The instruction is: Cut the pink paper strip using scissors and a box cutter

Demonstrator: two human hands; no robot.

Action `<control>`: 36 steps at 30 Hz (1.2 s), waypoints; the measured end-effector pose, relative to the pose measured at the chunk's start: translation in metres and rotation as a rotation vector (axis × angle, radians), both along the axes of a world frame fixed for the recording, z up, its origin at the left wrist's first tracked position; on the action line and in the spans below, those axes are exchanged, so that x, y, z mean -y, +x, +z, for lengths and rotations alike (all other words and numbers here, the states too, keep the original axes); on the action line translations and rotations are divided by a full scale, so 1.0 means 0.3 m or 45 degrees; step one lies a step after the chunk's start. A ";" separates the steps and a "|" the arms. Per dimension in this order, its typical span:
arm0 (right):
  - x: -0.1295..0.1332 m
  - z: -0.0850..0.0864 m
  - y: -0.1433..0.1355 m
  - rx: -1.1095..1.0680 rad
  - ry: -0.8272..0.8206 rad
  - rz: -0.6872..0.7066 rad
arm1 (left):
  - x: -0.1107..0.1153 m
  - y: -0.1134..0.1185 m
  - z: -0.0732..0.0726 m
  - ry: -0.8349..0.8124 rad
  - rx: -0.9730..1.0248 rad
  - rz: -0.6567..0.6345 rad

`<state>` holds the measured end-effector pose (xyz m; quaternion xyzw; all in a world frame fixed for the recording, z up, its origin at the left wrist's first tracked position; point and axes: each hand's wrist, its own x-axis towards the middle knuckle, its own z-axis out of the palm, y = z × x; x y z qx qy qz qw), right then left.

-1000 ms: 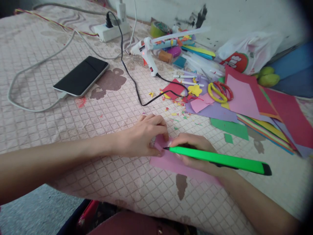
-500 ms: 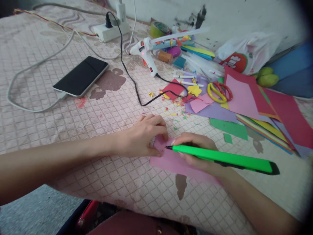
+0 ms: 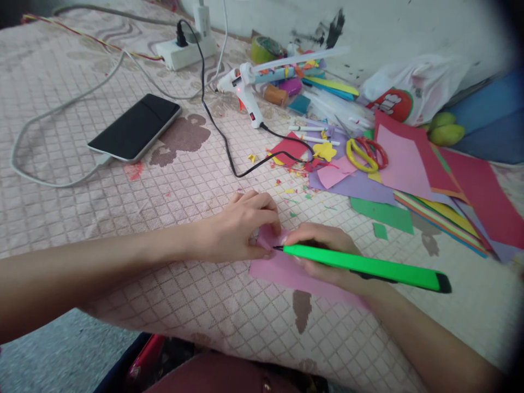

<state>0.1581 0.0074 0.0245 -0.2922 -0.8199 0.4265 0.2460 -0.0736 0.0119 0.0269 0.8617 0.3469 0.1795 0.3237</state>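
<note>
A piece of pink paper lies on the cloth in front of me, partly under both hands. My left hand holds its left end down, fingers curled and thumb bent in on it. In my right hand is a bright green pen with a black tip and black end. Its tip touches the paper or is just above it, close to my left thumb. The pen's shaft slants to the right across my right hand, which rests on the paper.
A white glue gun with a lit red light stands beyond my hands, its black cord looping nearby. Yellow and red scissors lie among coloured paper sheets. A phone charges on the left. A power strip sits at the back.
The pen and my right hand have shifted slightly left, with the tip closer to my left thumb. My left hand keeps its place on the paper.
</note>
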 end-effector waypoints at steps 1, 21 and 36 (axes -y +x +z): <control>0.000 0.000 0.000 0.000 -0.002 0.001 | 0.000 0.000 0.000 -0.003 -0.004 0.000; -0.006 0.002 0.002 0.005 -0.071 0.041 | -0.002 0.002 0.000 0.006 -0.004 -0.001; -0.007 0.000 0.005 0.018 -0.046 0.054 | -0.001 0.001 -0.002 0.042 -0.006 0.003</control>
